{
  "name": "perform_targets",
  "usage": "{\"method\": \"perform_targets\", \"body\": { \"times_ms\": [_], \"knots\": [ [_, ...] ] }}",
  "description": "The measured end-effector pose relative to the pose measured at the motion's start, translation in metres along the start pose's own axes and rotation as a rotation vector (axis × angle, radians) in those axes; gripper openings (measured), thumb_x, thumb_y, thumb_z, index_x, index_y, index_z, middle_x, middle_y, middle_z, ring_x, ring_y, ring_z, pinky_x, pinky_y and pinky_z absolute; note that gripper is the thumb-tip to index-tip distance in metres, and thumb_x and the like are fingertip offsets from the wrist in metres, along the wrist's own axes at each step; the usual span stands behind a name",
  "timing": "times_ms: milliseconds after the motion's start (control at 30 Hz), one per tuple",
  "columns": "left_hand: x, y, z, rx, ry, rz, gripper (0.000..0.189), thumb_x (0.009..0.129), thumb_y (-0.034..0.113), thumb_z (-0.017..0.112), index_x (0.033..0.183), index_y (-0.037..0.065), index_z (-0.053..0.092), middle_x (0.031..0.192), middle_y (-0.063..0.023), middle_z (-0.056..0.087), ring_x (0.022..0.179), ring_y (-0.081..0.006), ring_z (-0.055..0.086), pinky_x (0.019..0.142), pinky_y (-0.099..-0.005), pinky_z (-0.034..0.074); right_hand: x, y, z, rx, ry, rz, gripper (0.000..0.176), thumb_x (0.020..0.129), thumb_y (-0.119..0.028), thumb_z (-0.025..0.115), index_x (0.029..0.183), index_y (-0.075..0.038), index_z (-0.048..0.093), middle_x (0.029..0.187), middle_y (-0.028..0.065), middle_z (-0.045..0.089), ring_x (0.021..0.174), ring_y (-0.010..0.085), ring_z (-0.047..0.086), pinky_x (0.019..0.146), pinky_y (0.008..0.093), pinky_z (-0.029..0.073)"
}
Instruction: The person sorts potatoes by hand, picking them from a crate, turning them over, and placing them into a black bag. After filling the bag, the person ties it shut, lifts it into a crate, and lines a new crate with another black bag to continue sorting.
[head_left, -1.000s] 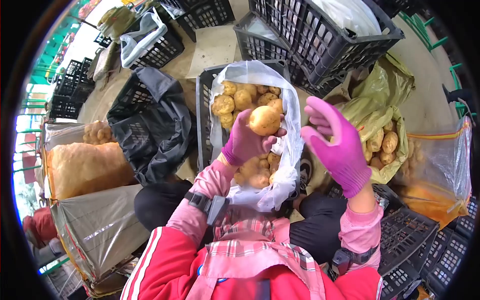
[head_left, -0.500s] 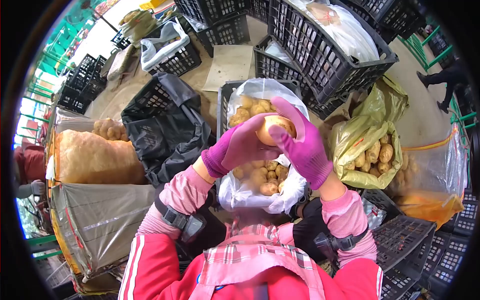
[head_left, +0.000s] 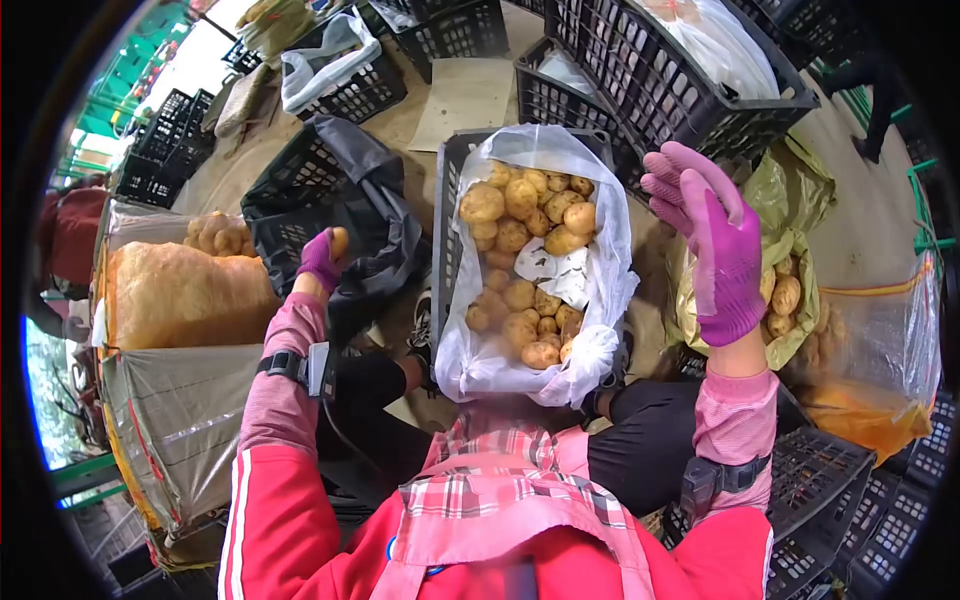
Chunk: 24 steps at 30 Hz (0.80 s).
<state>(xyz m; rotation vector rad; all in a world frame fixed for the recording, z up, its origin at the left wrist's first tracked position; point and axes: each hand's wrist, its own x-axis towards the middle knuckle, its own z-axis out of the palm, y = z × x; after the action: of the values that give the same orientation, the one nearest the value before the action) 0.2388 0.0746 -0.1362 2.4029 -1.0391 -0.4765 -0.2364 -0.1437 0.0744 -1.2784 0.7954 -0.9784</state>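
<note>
My left hand [head_left: 320, 258], in a purple glove, is closed on a potato [head_left: 340, 241] at the edge of the crate draped with a black bag [head_left: 375, 205]. To the right, my right hand [head_left: 718, 245] is raised with its gloved fingers stretched out and nothing in it. It hangs in front of a yellow-green bag [head_left: 802, 248] of potatoes. Between my hands stands a black crate [head_left: 452, 190] lined with a white plastic bag [head_left: 608, 290]. Many potatoes [head_left: 520, 198] of mixed sizes lie in it, with crumpled white paper [head_left: 565, 275] among them.
A large sack [head_left: 185, 298] in clear wrap is at the left. Stacked black crates [head_left: 660, 80] stand behind at the upper right, and more [head_left: 810, 480] lie at the lower right. A flat cardboard piece [head_left: 465, 105] is on the floor. Another person's legs [head_left: 880, 110] show at the upper right.
My hands have parted from above the middle crate. The left has moved left with a potato; the right has moved right and opened.
</note>
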Motion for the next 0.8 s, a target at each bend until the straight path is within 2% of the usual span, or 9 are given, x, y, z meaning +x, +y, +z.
{"method": "perform_targets", "body": {
  "times_ms": [33, 133, 200, 267, 300, 433, 600, 667, 800],
  "knots": [
    [0.002, -0.015, 0.000, 0.425, 0.094, 0.131, 0.041, 0.089, 0.025, 0.067, 0.123, 0.002, 0.060, 0.107, -0.0187, 0.070, 0.110, -0.0280, 0.066, 0.090, -0.0371, 0.051, -0.003, -0.005, -0.003, -0.003, 0.008, 0.006, 0.032, 0.102, -0.019, 0.056, 0.124, 0.002, 0.064, 0.114, 0.0122, 0.071, 0.102, 0.0174, 0.068, 0.091, 0.0290, 0.054],
    [0.022, 0.030, 0.058, -0.048, 0.598, 0.089, 0.040, 0.090, 0.025, 0.066, 0.123, 0.002, 0.063, 0.112, -0.0162, 0.070, 0.104, -0.0300, 0.068, 0.092, -0.0362, 0.051, -0.010, -0.015, 0.001, 0.000, -0.035, -0.016, 0.032, 0.102, -0.018, 0.056, 0.124, 0.002, 0.064, 0.115, 0.0131, 0.070, 0.102, 0.0173, 0.068, 0.092, 0.0292, 0.054],
    [0.001, 0.143, 0.081, -0.391, 0.128, 0.307, 0.041, 0.091, 0.024, 0.065, 0.124, 0.001, 0.063, 0.114, -0.0161, 0.070, 0.104, -0.0297, 0.067, 0.092, -0.0360, 0.051, -0.013, -0.018, 0.009, -0.006, -0.057, -0.046, 0.031, 0.099, -0.015, 0.060, 0.124, 0.004, 0.064, 0.113, 0.0134, 0.071, 0.101, 0.0169, 0.068, 0.092, 0.0291, 0.053],
    [-0.006, 0.192, 0.142, -0.255, -0.215, 0.256, 0.049, 0.091, 0.028, 0.066, 0.130, -0.001, 0.057, 0.119, -0.0156, 0.067, 0.107, -0.0253, 0.066, 0.096, -0.0332, 0.050, -0.010, -0.018, 0.012, -0.053, -0.086, -0.091, 0.031, 0.098, -0.013, 0.061, 0.123, 0.004, 0.064, 0.111, 0.0133, 0.071, 0.101, 0.0163, 0.068, 0.092, 0.0286, 0.053],
    [-0.010, 0.216, 0.170, -0.136, -0.323, 0.315, 0.048, 0.089, 0.029, 0.066, 0.128, 0.002, 0.058, 0.115, -0.0223, 0.067, 0.107, -0.0382, 0.065, 0.095, -0.0403, 0.051, -0.008, -0.015, 0.011, -0.068, -0.094, -0.103, 0.030, 0.096, -0.011, 0.063, 0.121, 0.006, 0.065, 0.110, 0.0127, 0.071, 0.101, 0.0155, 0.067, 0.092, 0.0279, 0.052],
    [0.024, 0.213, 0.368, -0.058, -0.282, 0.574, 0.076, 0.081, 0.031, 0.073, 0.146, 0.010, 0.039, 0.149, -0.0194, 0.043, 0.127, -0.0390, 0.052, 0.104, -0.0440, 0.045, -0.007, -0.004, -0.004, -0.215, -0.150, -0.070, 0.036, 0.099, -0.016, 0.055, 0.126, 0.008, 0.059, 0.118, 0.0166, 0.067, 0.109, 0.0232, 0.066, 0.099, 0.0347, 0.050],
    [0.020, 0.266, 0.335, -0.122, -0.277, 0.449, 0.077, 0.071, 0.029, 0.081, 0.139, 0.013, 0.048, 0.131, -0.0158, 0.056, 0.118, -0.0371, 0.058, 0.094, -0.0456, 0.052, -0.009, 0.007, -0.029, -0.281, -0.155, -0.006, 0.039, 0.098, -0.018, 0.058, 0.127, 0.007, 0.059, 0.122, 0.0154, 0.066, 0.111, 0.0226, 0.065, 0.098, 0.0350, 0.049],
    [0.014, 0.261, 0.298, -0.975, -0.842, -0.223, 0.062, 0.087, 0.036, 0.074, 0.140, 0.017, 0.048, 0.124, -0.0104, 0.061, 0.106, -0.0241, 0.064, 0.086, -0.0354, 0.056, -0.008, 0.013, -0.043, -0.229, -0.131, -0.059, 0.034, 0.096, -0.015, 0.061, 0.124, 0.005, 0.062, 0.121, 0.0140, 0.067, 0.109, 0.0200, 0.066, 0.094, 0.0313, 0.050],
    [-0.025, 0.251, 0.211, -1.757, -1.115, -0.332, 0.050, 0.103, 0.053, 0.038, 0.144, 0.025, 0.045, 0.125, -0.0232, 0.059, 0.084, -0.0271, 0.064, 0.064, -0.0274, 0.056, -0.007, 0.009, -0.047, -0.126, -0.096, 0.026, 0.038, 0.097, -0.015, 0.059, 0.129, 0.005, 0.058, 0.120, 0.0156, 0.066, 0.113, 0.0200, 0.064, 0.098, 0.0312, 0.048]
  ]
}}
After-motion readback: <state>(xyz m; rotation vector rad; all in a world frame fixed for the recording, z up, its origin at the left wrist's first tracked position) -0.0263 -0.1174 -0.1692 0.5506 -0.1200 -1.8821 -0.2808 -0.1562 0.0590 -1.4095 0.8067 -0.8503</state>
